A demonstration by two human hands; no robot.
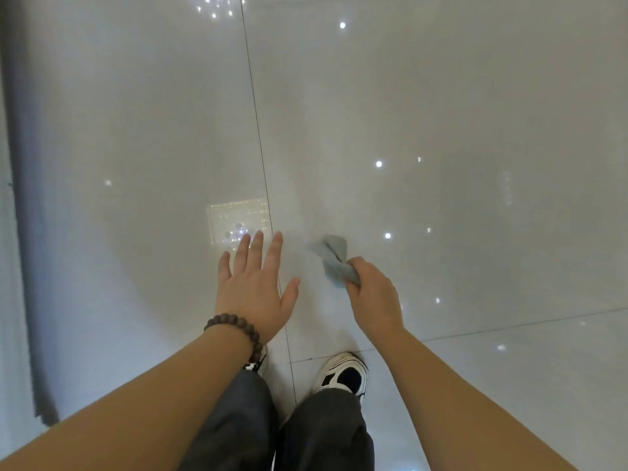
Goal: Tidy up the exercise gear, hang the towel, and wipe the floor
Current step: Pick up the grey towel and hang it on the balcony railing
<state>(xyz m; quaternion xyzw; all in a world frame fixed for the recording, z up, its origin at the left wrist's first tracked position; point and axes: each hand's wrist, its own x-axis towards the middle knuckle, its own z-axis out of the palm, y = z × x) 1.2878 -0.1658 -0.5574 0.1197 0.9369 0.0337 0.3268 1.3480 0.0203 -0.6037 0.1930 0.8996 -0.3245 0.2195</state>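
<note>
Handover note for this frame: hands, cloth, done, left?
Left hand: empty, fingers spread, held out over the floor.
Right hand: closed on a crumpled blue-grey cloth, which hangs forward of the fist.
Person is standing, shoes at a tile joint.
Done: cannot tell; no exercise gear or towel rack in view.
Left: wiping the floor; whether the cloth touches the tile is unclear.

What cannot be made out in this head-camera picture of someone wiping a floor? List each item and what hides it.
1. Whether the blue-grey cloth touches the floor: it is motion-blurred, and the right hand covers its lower end.
2. The left shoe: mostly hidden behind the left wrist and trouser leg.
3. Exercise gear and towel rail: outside the frame.
4. Whether the left hand rests on the tile or hovers.
</note>
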